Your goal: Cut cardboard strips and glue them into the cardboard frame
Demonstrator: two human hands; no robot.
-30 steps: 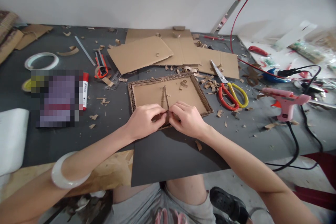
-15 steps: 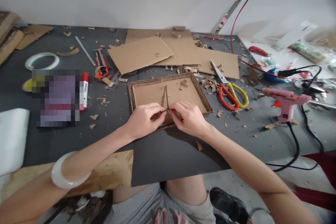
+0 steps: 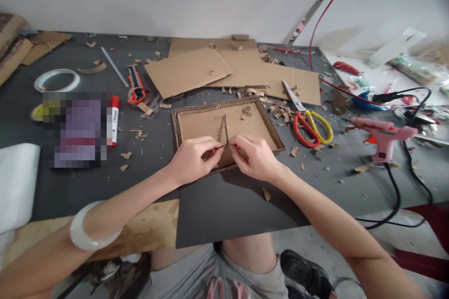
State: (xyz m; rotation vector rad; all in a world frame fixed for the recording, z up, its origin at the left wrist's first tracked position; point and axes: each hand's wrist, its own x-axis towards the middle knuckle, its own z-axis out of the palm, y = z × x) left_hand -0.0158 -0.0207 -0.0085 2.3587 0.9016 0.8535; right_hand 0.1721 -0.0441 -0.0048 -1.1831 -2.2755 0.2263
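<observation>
A shallow rectangular cardboard tray (image 3: 271, 128) with raised corrugated edges lies in front of me. Over its near side, my left hand (image 3: 192, 161) and my right hand (image 3: 255, 159) are close together, thumbs and fingers pinched. Between the fingertips is the lower end of a thin cardboard strip (image 3: 226, 127), folded or bent to a narrow peak that points away from me. How far the fingers wrap the strip is partly hidden. A curled cardboard scrap (image 3: 247, 111) rests inside the tray.
Scissors (image 3: 307, 127) and a pink glue gun (image 3: 380, 135) with its cord lie right. Flat cardboard sheets (image 3: 189, 72) sit behind the tray. Leftward are an orange utility knife (image 3: 136, 86), a tape roll (image 3: 57, 80) and a red-capped marker (image 3: 114, 121). Cardboard scraps are scattered around.
My fingertips and the strip have shifted slightly to the right. The right fingertips stand a little farther from the left ones. The tray has stayed in place.
</observation>
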